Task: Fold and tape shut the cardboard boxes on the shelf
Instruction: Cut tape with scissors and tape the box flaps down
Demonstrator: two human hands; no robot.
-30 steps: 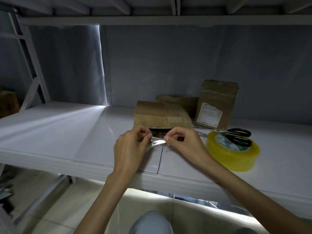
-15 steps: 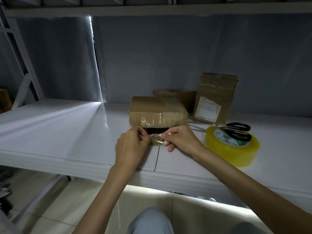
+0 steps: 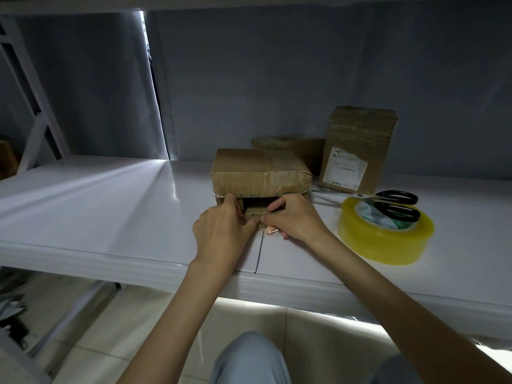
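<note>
A low brown cardboard box [image 3: 260, 173] lies on the white shelf [image 3: 110, 212], its near end partly open with a dark gap. My left hand [image 3: 221, 231] and my right hand [image 3: 293, 217] are at that end, fingers curled on the lower flap [image 3: 256, 210]. A short strip of clear tape [image 3: 270, 230] shows between my thumbs, under the right hand. A yellow tape roll [image 3: 385, 239] lies to the right, with black-handled scissors [image 3: 396, 203] resting on it.
An upright labelled box [image 3: 357, 151] and a flatter box [image 3: 291, 145] stand behind against the grey back wall. The shelf's front edge runs just below my wrists. A white shelf post [image 3: 36, 106] rises at the left. The floor lies below.
Both hands moved forward with the tape strip from in front of the box onto its near open end, and now grip the lower flap. The view came closer.
</note>
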